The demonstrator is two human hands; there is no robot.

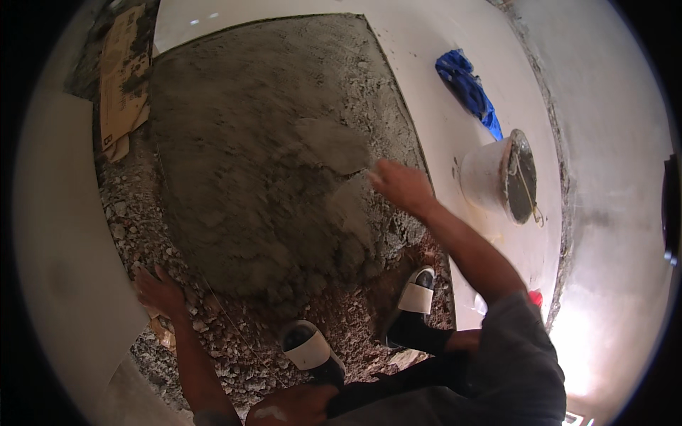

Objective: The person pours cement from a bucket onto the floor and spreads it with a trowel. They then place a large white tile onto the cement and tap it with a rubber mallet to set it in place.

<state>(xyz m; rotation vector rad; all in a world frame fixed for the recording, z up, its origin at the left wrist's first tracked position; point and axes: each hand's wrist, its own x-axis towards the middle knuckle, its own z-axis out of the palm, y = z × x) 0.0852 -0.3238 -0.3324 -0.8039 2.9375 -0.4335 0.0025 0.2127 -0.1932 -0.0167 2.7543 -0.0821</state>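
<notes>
A bed of wet grey mortar (241, 149) spreads in front of me, its surface smooth in parts and lumpy along the near edge. My right hand (403, 186) is closed at the mortar's right side, gripping what looks like a trowel (334, 145); its mortar-coloured blade is smeared by motion and lies against the bed. On the left, my left hand (160, 292) rests on the gravel (131, 231) beside the wall, fingers spread and holding nothing. The handle inside my right fist is hidden.
Pale floor tiles (408, 42) border the bed at the back and right. On them are a white bucket (483, 174) containing grey material and a crumpled blue plastic sheet (467, 86). Cardboard (122, 82) lies far left. A thin string (222, 307) crosses the rubble near my sandalled feet (309, 346).
</notes>
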